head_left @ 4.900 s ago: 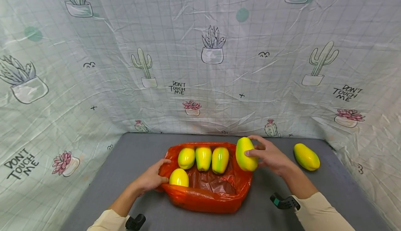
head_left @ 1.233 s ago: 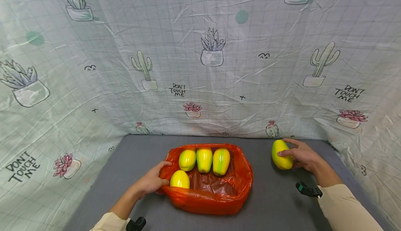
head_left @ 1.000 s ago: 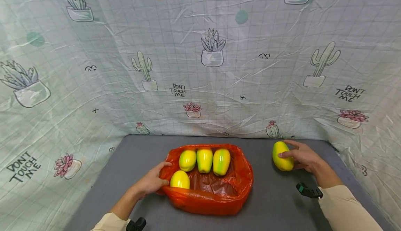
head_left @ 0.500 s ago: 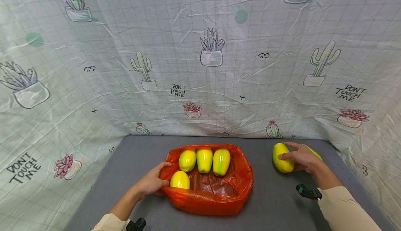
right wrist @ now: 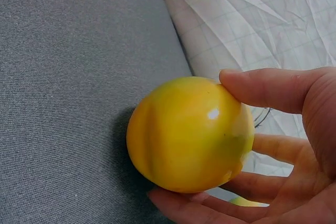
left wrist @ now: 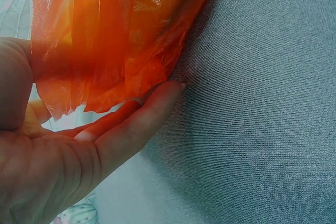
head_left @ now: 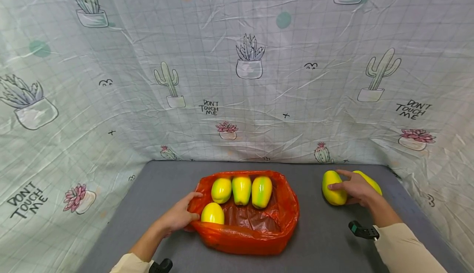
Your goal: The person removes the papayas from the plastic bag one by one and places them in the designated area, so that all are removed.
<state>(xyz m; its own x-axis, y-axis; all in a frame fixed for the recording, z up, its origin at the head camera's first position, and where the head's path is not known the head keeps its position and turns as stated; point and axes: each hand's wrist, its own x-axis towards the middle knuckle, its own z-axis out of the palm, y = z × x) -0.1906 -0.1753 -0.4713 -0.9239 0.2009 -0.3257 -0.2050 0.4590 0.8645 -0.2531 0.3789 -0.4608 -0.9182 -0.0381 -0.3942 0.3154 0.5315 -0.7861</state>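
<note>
A red plastic bag point(head_left: 244, 242), its mouth spread wide, sits in the middle of the table with several yellow-green mangoes point(head_left: 242, 190) inside. At the bag's left edge, my left hand point(head_left: 177, 214) grips the rim, thumb and fingers on either side of the plastic point(left wrist: 105, 40). To the right of the bag, my right hand point(head_left: 357, 186) holds another mango point(head_left: 333, 190) between thumb and fingers, low at the table surface. The right wrist view shows that mango point(right wrist: 189, 135) end-on, the thumb on one side and fingers on the other.
One more mango point(head_left: 368, 181) lies behind the right hand, partly covered by it. The grey table point(head_left: 314, 240) ends at the back against a hanging cloth point(head_left: 252, 100) printed with cacti.
My right hand has carried the mango from above the bag's right edge to the table on the right and lowered it. The left hand stays on the bag.
</note>
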